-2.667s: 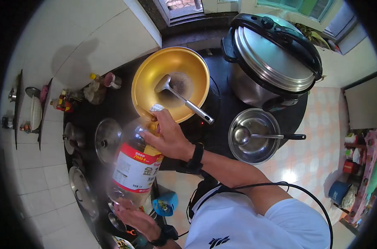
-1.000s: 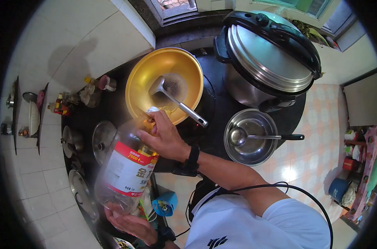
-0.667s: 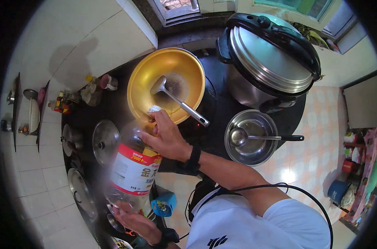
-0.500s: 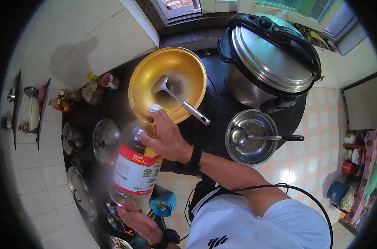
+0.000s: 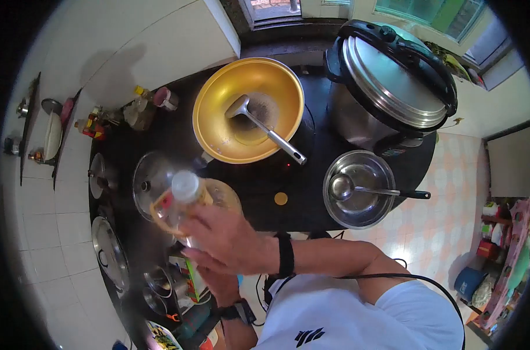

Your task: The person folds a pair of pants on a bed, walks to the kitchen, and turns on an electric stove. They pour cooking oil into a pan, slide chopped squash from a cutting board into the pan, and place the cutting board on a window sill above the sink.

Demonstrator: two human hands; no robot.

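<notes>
A large clear plastic cooking oil bottle (image 5: pixel 221 191) with a white cap (image 5: pixel 186 185) and a yellow handle ring is held over the counter's near left edge, its top toward me. My right hand (image 5: pixel 233 239) is closed around its side just below the cap. Beneath it, my left hand (image 5: pixel 218 286) is against the lower part of the bottle, its fingers partly covered by my right hand. Beyond the bottle sits a golden wok (image 5: pixel 212 137), and a metal spatula (image 5: pixel 265 126) rests in it with its handle over the rim.
At the back right stands a big pressure cooker (image 5: pixel 358 114). A steel bowl (image 5: pixel 367 216) near it holds a ladle (image 5: pixel 378 191). Pot lids (image 5: pixel 107 251) and small jars (image 5: pixel 166 98) line the left side. A round yellow spot (image 5: pixel 281 199) shows on the black counter (image 5: pixel 247 204).
The bottle has turned from label-side view to cap toward me and dropped nearer my body. My right hand moved down from its neck area, away from the wok; my hands came together.
</notes>
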